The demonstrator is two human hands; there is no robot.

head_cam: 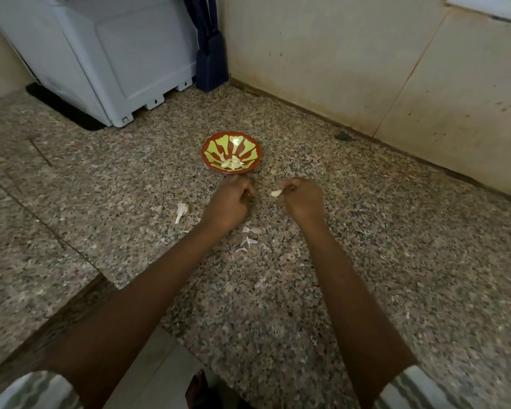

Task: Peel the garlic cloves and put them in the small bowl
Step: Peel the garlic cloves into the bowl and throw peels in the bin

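Note:
A small red bowl (231, 136) with a green pattern stands on the speckled granite counter (366, 246); several peeled garlic cloves (232, 163) lie in its near side. My right hand (303, 199) pinches a pale garlic clove (276, 193) just right of and below the bowl. My left hand (229, 203) hovers close by, fingers curled; whether it holds anything is hidden. An unpeeled clove (181, 211) lies on the counter to the left of my left hand.
Garlic skins (247, 242) are scattered between my wrists. A white appliance (106, 60) and a dark blue holder (211, 63) stand at the back. A tiled wall (366, 69) bounds the right side. The counter edge (101, 278) drops off near my left forearm.

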